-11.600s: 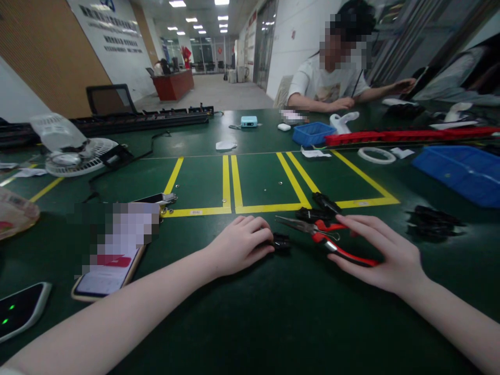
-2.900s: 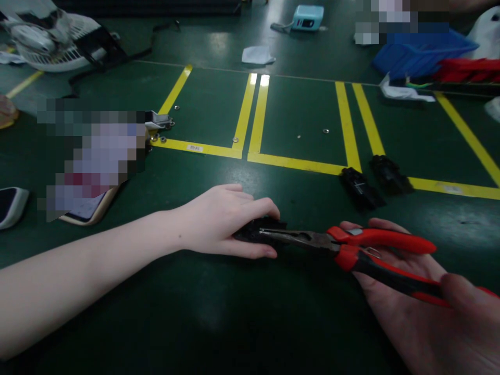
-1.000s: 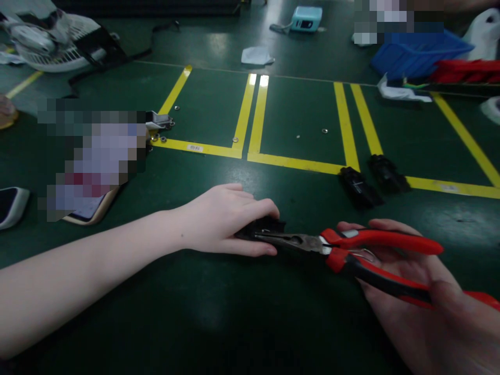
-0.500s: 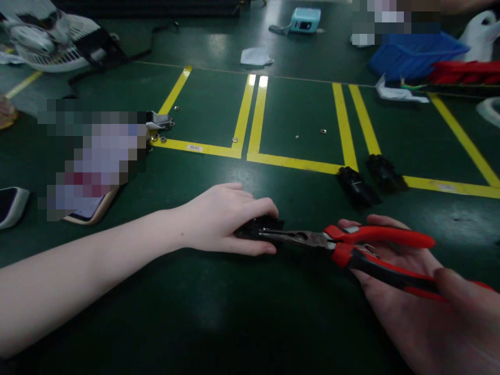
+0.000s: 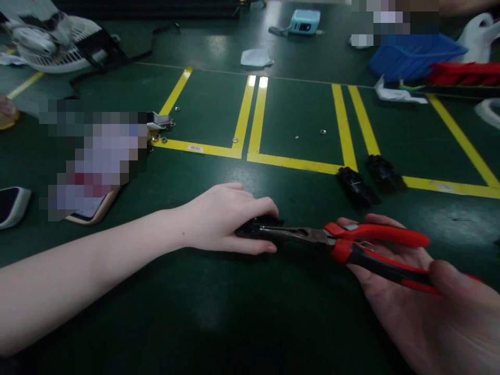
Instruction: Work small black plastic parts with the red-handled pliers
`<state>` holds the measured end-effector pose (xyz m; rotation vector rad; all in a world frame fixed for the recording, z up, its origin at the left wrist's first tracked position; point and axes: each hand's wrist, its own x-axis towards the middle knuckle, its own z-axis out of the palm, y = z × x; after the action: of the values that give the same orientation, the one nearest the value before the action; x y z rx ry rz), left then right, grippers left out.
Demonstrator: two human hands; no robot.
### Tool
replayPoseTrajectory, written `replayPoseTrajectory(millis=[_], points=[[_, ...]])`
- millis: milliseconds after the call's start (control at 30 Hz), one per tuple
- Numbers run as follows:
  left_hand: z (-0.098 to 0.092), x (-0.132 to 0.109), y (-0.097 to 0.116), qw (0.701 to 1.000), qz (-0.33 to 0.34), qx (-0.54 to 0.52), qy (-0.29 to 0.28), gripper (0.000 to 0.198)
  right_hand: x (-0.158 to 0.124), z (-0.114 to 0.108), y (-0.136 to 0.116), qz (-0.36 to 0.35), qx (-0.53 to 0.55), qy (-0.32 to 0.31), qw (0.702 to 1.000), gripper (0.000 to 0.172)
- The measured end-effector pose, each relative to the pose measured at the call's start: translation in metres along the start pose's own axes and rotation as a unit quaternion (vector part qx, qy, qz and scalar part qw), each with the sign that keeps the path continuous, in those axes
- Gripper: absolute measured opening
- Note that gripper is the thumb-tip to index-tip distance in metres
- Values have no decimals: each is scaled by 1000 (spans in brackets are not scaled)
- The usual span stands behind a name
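Green tabletop (image 5: 195, 317), left grip (image 5: 221, 219) pinching a black part (image 5: 250, 228) — right grip (image 5: 425, 307) clasping red-handled pliers (image 5: 340, 250), tips over it

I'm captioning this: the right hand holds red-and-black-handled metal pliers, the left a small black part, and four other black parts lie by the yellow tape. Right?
The count is wrong: the head view shows two other black parts lying by the yellow tape. The rest stands.
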<state>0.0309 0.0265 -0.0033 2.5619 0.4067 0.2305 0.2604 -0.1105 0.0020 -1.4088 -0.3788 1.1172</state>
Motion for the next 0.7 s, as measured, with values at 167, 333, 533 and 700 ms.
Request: replayPoseTrajectory(millis=[167, 333, 533, 700], points=[[1, 0, 1, 1000, -1, -3, -3, 38, 1, -1, -3, 13, -7, 19, 1000, 46], [1, -1, 1, 1000, 3, -5, 1, 38, 1, 3, -5, 27, 4, 58, 998, 57], [1, 0, 0, 1000, 4, -6, 0, 38, -1, 1, -1, 21, -16, 40, 999, 51], [1, 0, 0, 1000, 7, 0, -1, 38, -3, -1, -1, 9, -13, 22, 1000, 36]])
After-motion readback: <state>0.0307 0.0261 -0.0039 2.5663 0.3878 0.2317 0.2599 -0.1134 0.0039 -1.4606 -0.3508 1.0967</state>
